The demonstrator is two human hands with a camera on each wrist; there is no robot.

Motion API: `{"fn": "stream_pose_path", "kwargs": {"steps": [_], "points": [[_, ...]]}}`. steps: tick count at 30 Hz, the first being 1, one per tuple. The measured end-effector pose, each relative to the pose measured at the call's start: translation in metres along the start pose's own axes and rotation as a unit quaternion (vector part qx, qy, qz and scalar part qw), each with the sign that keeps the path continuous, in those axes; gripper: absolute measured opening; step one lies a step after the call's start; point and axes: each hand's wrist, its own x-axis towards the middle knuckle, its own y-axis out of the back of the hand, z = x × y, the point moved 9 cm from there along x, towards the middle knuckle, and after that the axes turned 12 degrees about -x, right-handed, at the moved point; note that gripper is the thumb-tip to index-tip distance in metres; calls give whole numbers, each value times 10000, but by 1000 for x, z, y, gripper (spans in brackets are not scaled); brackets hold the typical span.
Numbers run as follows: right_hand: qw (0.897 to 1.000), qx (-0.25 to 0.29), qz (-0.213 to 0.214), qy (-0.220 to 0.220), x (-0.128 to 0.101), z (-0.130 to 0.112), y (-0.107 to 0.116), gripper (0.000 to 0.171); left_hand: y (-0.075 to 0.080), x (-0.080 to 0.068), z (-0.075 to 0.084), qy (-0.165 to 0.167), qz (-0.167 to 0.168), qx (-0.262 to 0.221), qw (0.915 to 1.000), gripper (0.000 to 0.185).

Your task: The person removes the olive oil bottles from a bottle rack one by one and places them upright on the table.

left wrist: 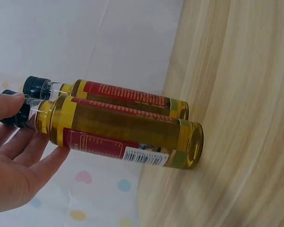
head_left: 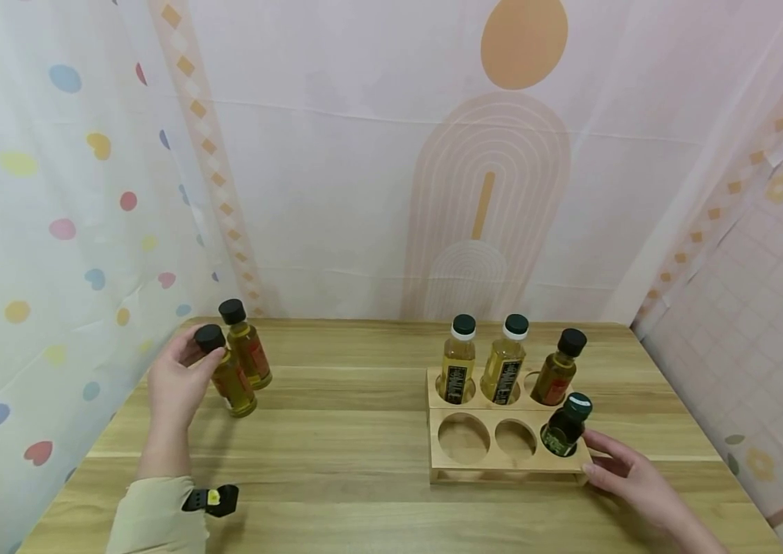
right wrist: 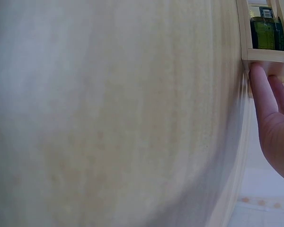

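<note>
Head view: the left hand (head_left: 173, 385) is grasping the neck of an oil bottle (head_left: 228, 372), tilting it on the counter (head_left: 336, 438), with a second oil bottle (head_left: 248, 344) standing just behind it. Well apart, the right hand (head_left: 630, 477) is lying released, fingertips touching the near corner of the wooden rack (head_left: 464, 465), beside a dark bottle (head_left: 564, 427) sitting in the nearest hole.
</note>
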Motion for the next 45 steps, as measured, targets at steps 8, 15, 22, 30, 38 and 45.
{"fn": "stream_pose_path", "kwargs": {"steps": [8,15,22,30,38,45], "points": [[10000,80,-3,-13,0,1,0,64,8,-7,0,10,-4,-297,9996,56],[10000,-18,28,-79,0,1,1,66,22,-21,12,-325,198,24,9993,54],[10000,22,3,17,1,-2,2,66,27,-38,24,-896,315,63,9955,42],[9999,45,22,-91,2,-1,2,67,7,-53,19,-1317,-158,54,9911,39],[10000,3,33,-38,1,0,1,65,-28,-68,16,-1457,-764,3,9864,36],[10000,-4,-16,-62,1,1,0,64,-64,-78,16,-1567,-1263,-87,9795,34]]}}
